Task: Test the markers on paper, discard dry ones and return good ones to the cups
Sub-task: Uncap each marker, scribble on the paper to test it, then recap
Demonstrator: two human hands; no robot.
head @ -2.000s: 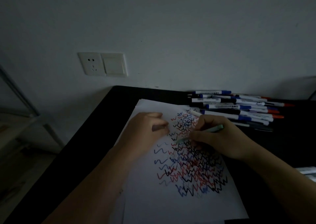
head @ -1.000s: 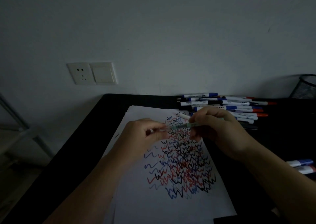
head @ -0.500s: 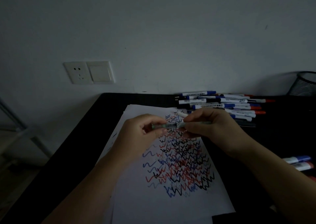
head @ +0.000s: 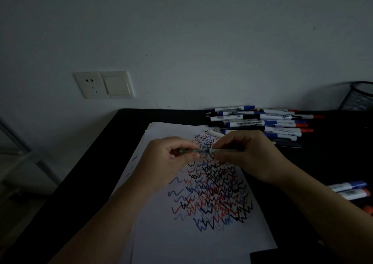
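Observation:
A white sheet of paper (head: 201, 241) covered in red, blue and black zigzag scribbles lies on the black table (head: 84, 183). Above the paper I hold a thin pale-green pen (head: 199, 152) level between both hands. My left hand (head: 167, 161) pinches its left end, where a clear cap sits. My right hand (head: 248, 156) grips the barrel at the right. A pile of whiteboard markers (head: 260, 124) with blue, red and black caps lies behind the paper. A black mesh cup (head: 357, 98) stands at the far right edge.
A few more markers (head: 351, 191) lie at the right edge of the table beside my right forearm. A wall socket and switch (head: 103, 85) sit on the grey wall behind. The table's left edge drops off to the floor.
My right hand lifted the green pen off the paper after scribbling. My left hand brought the cap to its tip, and both hands now hold the pen together.

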